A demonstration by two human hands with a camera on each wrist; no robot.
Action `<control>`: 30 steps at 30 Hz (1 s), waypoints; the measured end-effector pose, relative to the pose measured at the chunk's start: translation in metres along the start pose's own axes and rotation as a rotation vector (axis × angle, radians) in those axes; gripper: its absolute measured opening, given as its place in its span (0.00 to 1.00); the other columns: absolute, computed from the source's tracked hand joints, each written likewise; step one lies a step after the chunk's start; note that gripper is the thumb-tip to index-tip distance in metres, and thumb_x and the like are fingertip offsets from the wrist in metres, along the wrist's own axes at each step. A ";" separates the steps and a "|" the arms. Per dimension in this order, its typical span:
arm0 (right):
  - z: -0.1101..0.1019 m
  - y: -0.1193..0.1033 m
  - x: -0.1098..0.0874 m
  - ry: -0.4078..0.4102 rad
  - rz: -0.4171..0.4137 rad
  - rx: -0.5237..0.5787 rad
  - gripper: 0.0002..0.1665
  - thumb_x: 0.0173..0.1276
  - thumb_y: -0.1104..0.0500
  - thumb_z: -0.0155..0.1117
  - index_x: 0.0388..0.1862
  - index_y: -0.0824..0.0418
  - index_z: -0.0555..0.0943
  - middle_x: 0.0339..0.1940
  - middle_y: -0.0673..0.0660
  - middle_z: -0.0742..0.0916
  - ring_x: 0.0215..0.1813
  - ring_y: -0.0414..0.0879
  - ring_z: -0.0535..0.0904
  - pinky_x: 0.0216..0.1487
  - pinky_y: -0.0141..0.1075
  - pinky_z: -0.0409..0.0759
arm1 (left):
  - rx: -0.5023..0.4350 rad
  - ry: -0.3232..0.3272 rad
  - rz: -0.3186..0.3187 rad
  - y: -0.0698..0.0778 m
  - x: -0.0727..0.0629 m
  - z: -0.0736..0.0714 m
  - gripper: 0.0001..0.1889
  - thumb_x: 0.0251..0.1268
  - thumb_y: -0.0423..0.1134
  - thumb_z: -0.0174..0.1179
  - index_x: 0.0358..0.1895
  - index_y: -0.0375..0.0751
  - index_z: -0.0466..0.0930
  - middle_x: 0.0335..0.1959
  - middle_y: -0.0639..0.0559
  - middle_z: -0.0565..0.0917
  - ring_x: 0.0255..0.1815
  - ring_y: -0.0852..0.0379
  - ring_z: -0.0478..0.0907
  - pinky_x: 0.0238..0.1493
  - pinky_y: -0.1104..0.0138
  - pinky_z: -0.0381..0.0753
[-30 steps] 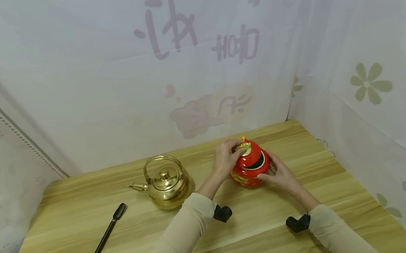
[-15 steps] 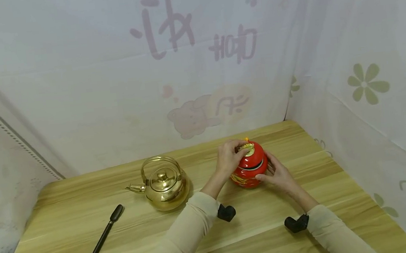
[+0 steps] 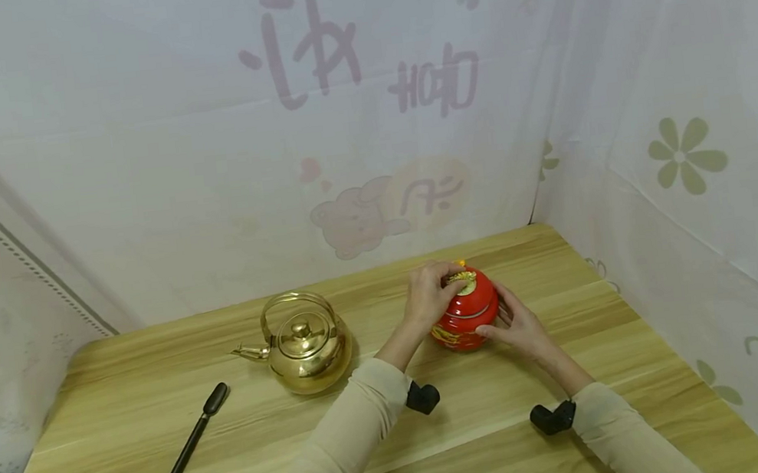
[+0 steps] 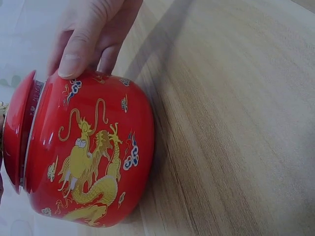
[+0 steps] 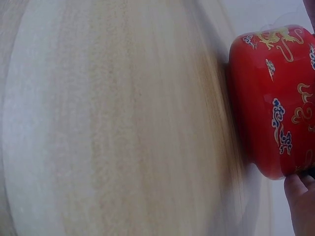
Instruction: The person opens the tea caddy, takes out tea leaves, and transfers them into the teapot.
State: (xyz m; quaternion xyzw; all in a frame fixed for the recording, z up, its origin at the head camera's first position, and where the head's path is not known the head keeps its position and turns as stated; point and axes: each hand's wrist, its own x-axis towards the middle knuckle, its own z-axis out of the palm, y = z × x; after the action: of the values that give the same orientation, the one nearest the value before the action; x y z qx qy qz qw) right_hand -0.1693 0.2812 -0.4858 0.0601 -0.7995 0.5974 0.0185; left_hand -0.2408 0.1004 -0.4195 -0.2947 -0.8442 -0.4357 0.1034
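A round red jar [image 3: 467, 333] with a golden dragon [image 4: 93, 172] on its side stands upright on the table. Its red lid [image 3: 474, 300] sits over the mouth, with a thin gap and pale rim showing beneath it in the left wrist view. My left hand [image 3: 428, 293] pinches the gold knob [image 3: 463, 281] on top of the lid. Against the jar's right side, my right hand [image 3: 518, 323] grips the body, thumb in front and fingers behind. The same jar [image 5: 275, 103] fills the right edge of the right wrist view.
A shiny gold kettle [image 3: 308, 356] with an arched handle stands left of the jar, its spout pointing left. A dark scoop [image 3: 193, 445] lies at the front left of the wooden table [image 3: 485, 456]. Patterned white cloth [image 3: 205, 170] hangs behind and at both sides.
The lid, tilted with the jar's dark opening showing a second ago, has come down over the mouth under my left hand. My right hand has kept its hold on the jar.
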 end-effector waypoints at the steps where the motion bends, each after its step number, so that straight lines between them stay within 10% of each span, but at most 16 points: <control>1: 0.000 0.000 0.000 -0.001 0.001 0.000 0.53 0.61 0.62 0.67 0.76 0.62 0.45 0.75 0.64 0.56 0.75 0.59 0.50 0.71 0.50 0.53 | 0.000 -0.002 -0.002 0.000 0.000 0.000 0.10 0.56 0.38 0.67 0.41 0.41 0.86 0.39 0.49 0.87 0.34 0.59 0.80 0.34 0.74 0.77; 30: 0.000 -0.002 -0.001 -0.002 -0.001 -0.008 0.54 0.60 0.63 0.68 0.75 0.67 0.44 0.75 0.67 0.55 0.74 0.61 0.51 0.70 0.49 0.55 | 0.054 0.001 0.021 0.000 -0.004 0.003 0.10 0.55 0.37 0.68 0.41 0.41 0.87 0.40 0.50 0.86 0.42 0.56 0.82 0.44 0.69 0.80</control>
State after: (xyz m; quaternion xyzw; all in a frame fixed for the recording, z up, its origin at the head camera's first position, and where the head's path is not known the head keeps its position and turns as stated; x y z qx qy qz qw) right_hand -0.1683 0.2812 -0.4841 0.0609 -0.8019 0.5941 0.0182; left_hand -0.2371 0.1007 -0.4230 -0.3003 -0.8524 -0.4120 0.1163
